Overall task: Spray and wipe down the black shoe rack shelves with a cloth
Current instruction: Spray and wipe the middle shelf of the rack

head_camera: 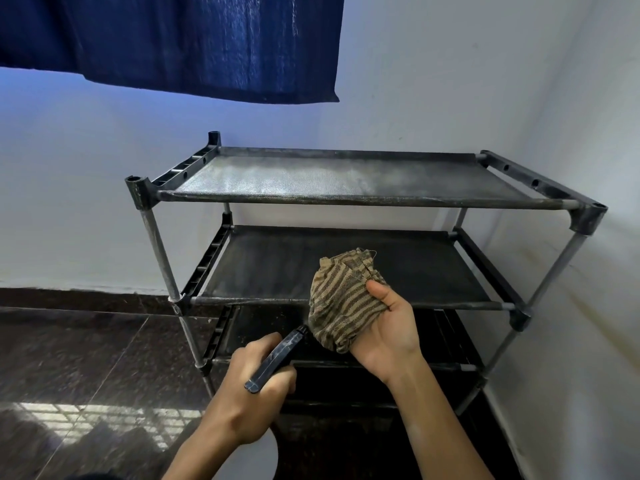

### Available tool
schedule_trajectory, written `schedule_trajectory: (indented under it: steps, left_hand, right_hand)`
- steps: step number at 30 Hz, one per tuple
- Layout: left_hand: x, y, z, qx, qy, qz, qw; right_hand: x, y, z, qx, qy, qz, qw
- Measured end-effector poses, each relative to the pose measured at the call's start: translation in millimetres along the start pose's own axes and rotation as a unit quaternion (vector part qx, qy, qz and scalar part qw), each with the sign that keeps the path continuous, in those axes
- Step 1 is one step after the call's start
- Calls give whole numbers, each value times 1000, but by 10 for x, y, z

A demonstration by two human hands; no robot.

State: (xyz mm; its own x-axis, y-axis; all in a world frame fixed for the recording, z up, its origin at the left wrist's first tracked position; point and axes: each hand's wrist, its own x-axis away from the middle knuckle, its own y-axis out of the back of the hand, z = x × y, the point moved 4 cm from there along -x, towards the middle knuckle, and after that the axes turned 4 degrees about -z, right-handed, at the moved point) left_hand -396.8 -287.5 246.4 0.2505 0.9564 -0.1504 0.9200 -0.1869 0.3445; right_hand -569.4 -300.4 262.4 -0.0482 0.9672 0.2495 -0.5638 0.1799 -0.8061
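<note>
The black shoe rack (pixel 367 201) stands in a corner with three fabric shelves on grey poles. Its top shelf (pixel 311 178) looks dusty or misted with pale specks. My left hand (pixel 252 386) grips the black head of a spray bottle (pixel 277 358), nozzle pointing up toward the rack; the bottle's body is hidden below my hand. My right hand (pixel 388 327) holds a bunched brown striped cloth (pixel 343 299) in front of the middle shelf (pixel 415 265), thumb pressed into the fabric. The lowest shelf is mostly hidden behind both hands.
White walls (pixel 519 81) close in behind the rack and along its right side. A dark blue curtain (pixel 173 43) hangs above at the left. Dark polished floor tiles (pixel 69 358) spread out to the left of the rack.
</note>
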Motion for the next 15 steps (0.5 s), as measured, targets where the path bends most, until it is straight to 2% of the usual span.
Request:
schedule_trajectory:
  steps: [3, 15]
  left_hand:
    - [-40, 33, 9, 11, -11, -8, 1000]
    - [85, 141, 109, 22, -35, 46, 998]
  right_hand:
    - [2, -9, -33, 18, -7, -3, 1000]
    - [67, 136, -361, 113, -73, -13, 991]
